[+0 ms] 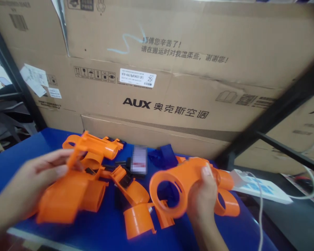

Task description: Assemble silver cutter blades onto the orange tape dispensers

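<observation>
My left hand (43,170) is on the left, its thumb and fingers closed on the thin upright edge of an orange plastic part (61,202). Motion blurs that part, and I cannot tell where it ends among the pieces behind it. On the right, my right hand (202,195) grips an orange plastic tube piece (184,176), its round open ring turned left and towards me. Between the hands lie more orange pieces, among them a curved one (137,191) with a black insert and a short wide tube (138,223).
Everything lies on a blue tabletop (99,237). Behind the pieces are a small blurred-out card or screen (139,159) and dark blue cloth (163,157). A large cardboard box (167,90) walls off the back. At right are a white power strip (264,188) with cable and a black frame bar (272,101).
</observation>
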### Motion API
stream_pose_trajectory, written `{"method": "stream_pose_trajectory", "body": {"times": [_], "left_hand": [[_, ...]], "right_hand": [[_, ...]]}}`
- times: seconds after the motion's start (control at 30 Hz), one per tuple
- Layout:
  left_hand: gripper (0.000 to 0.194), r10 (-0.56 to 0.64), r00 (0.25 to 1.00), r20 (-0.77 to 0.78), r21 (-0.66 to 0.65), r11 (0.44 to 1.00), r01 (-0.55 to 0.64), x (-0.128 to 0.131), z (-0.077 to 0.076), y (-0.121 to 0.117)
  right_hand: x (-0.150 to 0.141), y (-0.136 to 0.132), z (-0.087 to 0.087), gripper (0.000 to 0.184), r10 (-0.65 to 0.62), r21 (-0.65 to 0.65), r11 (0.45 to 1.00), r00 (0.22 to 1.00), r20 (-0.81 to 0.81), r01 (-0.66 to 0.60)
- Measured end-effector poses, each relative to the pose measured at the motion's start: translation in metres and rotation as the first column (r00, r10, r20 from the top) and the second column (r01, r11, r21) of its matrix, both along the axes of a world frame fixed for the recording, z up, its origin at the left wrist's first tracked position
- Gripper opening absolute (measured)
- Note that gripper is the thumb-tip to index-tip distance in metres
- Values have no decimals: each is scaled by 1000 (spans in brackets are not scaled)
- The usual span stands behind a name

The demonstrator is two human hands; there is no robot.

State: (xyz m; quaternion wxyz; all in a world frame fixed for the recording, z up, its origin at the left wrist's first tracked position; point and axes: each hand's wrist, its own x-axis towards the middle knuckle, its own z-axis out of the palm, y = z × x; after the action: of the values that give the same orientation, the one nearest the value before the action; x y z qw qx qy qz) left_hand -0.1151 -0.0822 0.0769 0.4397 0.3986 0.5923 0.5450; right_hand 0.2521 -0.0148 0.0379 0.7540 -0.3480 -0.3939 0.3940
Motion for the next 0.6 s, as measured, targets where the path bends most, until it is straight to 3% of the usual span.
{"method": "stream_pose_trajectory", "body": {"times": [0.07,0.17,0.23,0.3,0.4,0.6], "left_hand": [[45,-202,970,138,4,979,203,46,-6,12],[27,-334,939,79,173,933,317,103,-14,36],[25,-414,906,86,191,900,393,128,-18,50],[27,-440,894,85,191,888,419,143,-20,60],[30,-445,892,77,189,885,425,154,-23,70],[32,-466,882,66,155,878,453,159,-26,72]], "right_hand": [[2,-5,7,23,273,-95,955,958,-86,-281],[0,-13,11,29,614,-187,753,776,-142,-631],[-4,-15,9,34,709,-266,653,696,-114,-709],[-6,-15,4,37,748,-362,594,659,-80,-719],[-6,-13,-2,38,767,-438,554,639,-64,-708],[3,-13,-2,31,738,-390,593,669,-85,-704]]}}
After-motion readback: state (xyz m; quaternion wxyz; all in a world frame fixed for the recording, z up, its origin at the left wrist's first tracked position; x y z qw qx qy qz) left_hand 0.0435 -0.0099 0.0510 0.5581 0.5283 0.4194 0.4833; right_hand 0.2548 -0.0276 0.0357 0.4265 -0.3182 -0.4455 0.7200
